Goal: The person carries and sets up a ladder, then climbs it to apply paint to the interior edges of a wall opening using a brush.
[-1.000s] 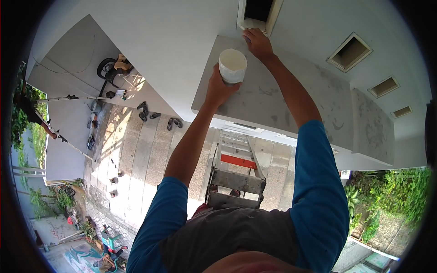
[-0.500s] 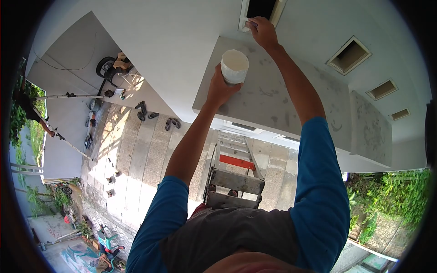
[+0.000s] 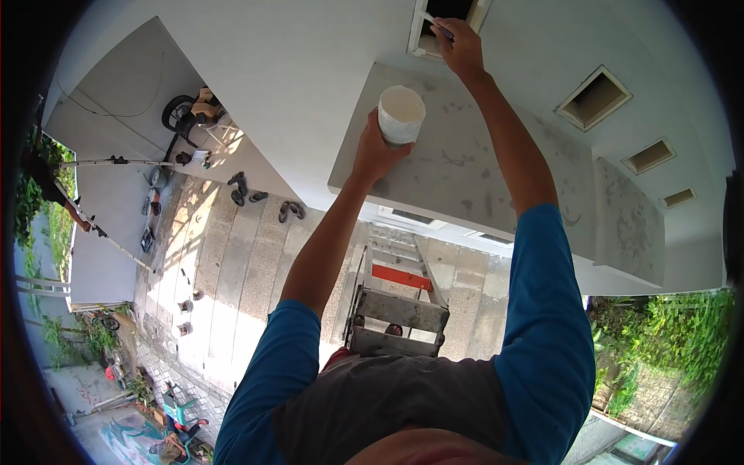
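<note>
A white tub [image 3: 402, 115] with pale contents is gripped in my left hand [image 3: 380, 152], in front of the grey ledge [image 3: 457, 159]. My right hand [image 3: 463, 48] is closed around a small brush [image 3: 442, 30], whose pale tip points up and left at the frame of the top wall opening [image 3: 421, 39]. Whether the tip touches the frame I cannot tell. Both hands are raised, the right one higher than the tub.
A stepladder [image 3: 399, 310] stands below my body. More framed openings [image 3: 595, 98] line the wall at right. Sandals [image 3: 291, 211] lie on the paved floor far below. At the far left a person [image 3: 46, 178] is by a long-legged ladder [image 3: 116, 162].
My right hand has moved slightly up and right with the brush, whose tip now shows against the opening's left side. My left hand and the tub have barely moved.
</note>
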`<state>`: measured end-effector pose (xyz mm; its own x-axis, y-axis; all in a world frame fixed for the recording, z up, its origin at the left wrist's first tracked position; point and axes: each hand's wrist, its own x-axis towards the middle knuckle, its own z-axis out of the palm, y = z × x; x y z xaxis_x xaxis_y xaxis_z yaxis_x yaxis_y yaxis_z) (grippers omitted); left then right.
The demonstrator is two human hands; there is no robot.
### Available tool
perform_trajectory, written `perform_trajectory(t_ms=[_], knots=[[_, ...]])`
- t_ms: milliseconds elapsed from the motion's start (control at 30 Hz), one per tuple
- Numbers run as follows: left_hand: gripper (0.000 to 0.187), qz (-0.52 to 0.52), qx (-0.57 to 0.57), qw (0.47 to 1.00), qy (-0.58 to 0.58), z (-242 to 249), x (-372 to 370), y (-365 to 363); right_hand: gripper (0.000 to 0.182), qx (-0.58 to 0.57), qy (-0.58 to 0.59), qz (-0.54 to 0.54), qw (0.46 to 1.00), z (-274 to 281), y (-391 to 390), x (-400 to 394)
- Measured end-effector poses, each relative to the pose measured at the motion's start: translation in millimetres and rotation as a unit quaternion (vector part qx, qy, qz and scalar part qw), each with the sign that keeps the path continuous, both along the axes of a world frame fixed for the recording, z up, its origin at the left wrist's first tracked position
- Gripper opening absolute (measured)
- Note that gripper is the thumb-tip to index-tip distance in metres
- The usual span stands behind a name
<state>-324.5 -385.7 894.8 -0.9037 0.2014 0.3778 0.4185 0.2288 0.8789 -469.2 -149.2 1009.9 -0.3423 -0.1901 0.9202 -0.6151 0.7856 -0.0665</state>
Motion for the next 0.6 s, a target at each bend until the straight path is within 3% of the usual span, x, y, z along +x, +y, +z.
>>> perform_trajectory(t_ms=[67,167,200,233,300,433,600], knots=[[0.085,-0.001,0.004,1.0,0.001,-1.9,-1.4,0.6,0.015,-0.033,0.099,0.015,0.994,21.6,-3.7,10.5],[0.084,-0.001,0.002,1.0,0.001,0.3,0.4,-0.1,0.029,-0.022,0.067,0.029,0.997,28.0,-3.3,5.5],[0.084,-0.001,0.0,1.0,0.001,0.2,0.3,0.1,0.015,0.023,0.114,-0.005,0.993,35.0,-13.5,18.6],[0.084,-0.001,-0.001,1.0,0.002,0.2,0.4,0.1,0.015,0.023,0.114,-0.006,0.993,27.3,-13.9,15.4],[0.084,0.004,-0.004,1.0,0.01,0.0,0.2,0.1,0.016,0.043,0.02,-0.018,0.999,-1.6,-14.9,8.3],[0.084,-0.003,0.009,1.0,0.011,0.6,-0.3,-0.6,0.017,0.036,-0.04,-0.006,0.999,-41.6,-11.5,8.9],[0.084,-0.005,0.009,1.0,0.015,0.4,0.8,-0.3,0.018,0.019,-0.135,-0.014,0.991,-30.9,-4.2,5.1]])
